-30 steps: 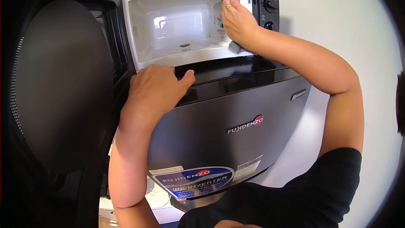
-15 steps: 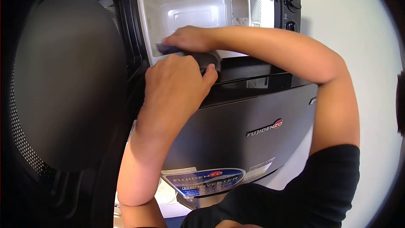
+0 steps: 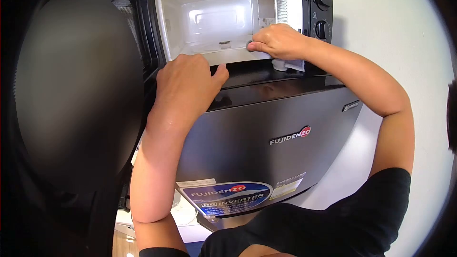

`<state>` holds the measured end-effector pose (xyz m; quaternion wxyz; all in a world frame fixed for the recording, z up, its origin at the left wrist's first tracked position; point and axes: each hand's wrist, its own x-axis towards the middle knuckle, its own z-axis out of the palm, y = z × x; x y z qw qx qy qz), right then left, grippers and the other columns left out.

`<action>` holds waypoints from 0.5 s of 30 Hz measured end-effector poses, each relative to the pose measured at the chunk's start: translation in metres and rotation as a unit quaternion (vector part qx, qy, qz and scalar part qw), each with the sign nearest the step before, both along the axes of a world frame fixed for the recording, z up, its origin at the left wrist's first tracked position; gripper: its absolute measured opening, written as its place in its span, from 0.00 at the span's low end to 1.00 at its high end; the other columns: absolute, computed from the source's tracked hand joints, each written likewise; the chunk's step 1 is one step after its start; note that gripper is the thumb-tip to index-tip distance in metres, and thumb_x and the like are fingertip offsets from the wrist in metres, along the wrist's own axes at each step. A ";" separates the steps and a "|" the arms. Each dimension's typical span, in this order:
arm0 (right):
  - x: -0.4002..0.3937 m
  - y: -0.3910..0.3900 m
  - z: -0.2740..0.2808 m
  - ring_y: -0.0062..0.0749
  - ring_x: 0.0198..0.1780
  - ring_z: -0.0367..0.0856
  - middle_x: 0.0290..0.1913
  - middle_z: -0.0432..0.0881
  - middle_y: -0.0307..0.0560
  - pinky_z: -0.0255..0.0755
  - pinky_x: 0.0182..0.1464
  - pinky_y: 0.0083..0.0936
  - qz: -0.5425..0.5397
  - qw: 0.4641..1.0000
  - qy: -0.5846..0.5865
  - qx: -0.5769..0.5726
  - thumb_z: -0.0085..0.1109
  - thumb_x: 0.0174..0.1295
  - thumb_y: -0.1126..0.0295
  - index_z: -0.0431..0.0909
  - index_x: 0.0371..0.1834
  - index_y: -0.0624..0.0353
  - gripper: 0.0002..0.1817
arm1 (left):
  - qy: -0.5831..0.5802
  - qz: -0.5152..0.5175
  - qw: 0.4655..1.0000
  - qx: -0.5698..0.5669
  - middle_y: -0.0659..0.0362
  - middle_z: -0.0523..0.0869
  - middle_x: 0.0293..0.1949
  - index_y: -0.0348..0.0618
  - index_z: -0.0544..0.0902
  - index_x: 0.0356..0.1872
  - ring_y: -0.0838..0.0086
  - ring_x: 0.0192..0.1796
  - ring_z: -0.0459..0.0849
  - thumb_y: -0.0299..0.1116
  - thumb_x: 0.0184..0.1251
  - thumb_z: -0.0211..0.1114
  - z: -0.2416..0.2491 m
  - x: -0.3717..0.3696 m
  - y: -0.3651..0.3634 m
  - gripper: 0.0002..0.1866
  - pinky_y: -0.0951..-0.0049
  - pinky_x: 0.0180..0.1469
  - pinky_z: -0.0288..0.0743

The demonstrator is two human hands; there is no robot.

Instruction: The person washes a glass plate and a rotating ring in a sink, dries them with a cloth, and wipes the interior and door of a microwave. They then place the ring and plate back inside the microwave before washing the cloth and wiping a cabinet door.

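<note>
Right hand (image 3: pixel 283 42): closed on the soft grey bunched cloth (image 3: pixel 296 64), at the lower front rim of the boxy white microwave (image 3: pixel 219 57), about 5 o'clock of its opening. A cloth flap hangs under the hand at 6 o'clock; a small grey bit pokes out by the thumb at 9 o'clock. Cloth crumpled, no clear long axis. Key relation: cloth is in and under the right hand, so that hand is nearer; from the left hand it lies off at about 2 to 3 o'clock, well apart.

Left hand (image 3: pixel 186 83): at about 7 o'clock of the opening, fingers bent over the front edge, thumb out toward 1 o'clock. Fingertips hidden, can't tell if it grasps or just rests there. No cloth seen at it.

Small dark piece (image 3: pixel 224 44) on the cavity floor, 9 o'clock from the right hand, between the hands but farther in. Black microwave door (image 3: pixel 148 33) swung open at 9 o'clock; black control panel (image 3: pixel 321 12) with round knobs at 3 o'clock. Glossy dark grey fridge (image 3: pixel 247 138) below, 6 o'clock.
</note>
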<state>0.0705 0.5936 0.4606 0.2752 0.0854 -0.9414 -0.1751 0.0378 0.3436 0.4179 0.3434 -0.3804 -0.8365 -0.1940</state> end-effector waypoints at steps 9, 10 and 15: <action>-0.023 -0.049 0.018 0.52 0.42 0.74 0.34 0.75 0.58 0.69 0.42 0.38 0.216 0.929 0.295 0.045 0.43 0.65 0.47 0.73 0.37 0.63 0.25 | 0.269 -0.261 0.880 0.293 0.45 0.84 0.33 0.31 0.78 0.49 0.61 0.34 0.85 0.27 0.60 0.57 -0.020 0.049 -0.015 0.17 0.70 0.40 0.78; -0.028 -0.060 0.010 0.53 0.44 0.72 0.37 0.73 0.59 0.67 0.46 0.39 0.246 0.949 0.195 -0.028 0.40 0.66 0.47 0.72 0.39 0.64 0.26 | 0.274 -0.258 0.876 0.301 0.44 0.84 0.35 0.29 0.76 0.51 0.62 0.38 0.85 0.29 0.62 0.55 -0.028 0.061 -0.020 0.18 0.68 0.43 0.77; 0.003 -0.080 -0.015 0.46 0.61 0.65 0.58 0.70 0.56 0.55 0.66 0.35 0.236 0.938 -0.236 -0.091 0.30 0.72 0.51 0.68 0.58 0.65 0.29 | 0.270 -0.316 0.824 0.386 0.44 0.82 0.44 0.26 0.70 0.56 0.57 0.49 0.81 0.53 0.70 0.41 -0.096 0.114 -0.064 0.33 0.65 0.53 0.74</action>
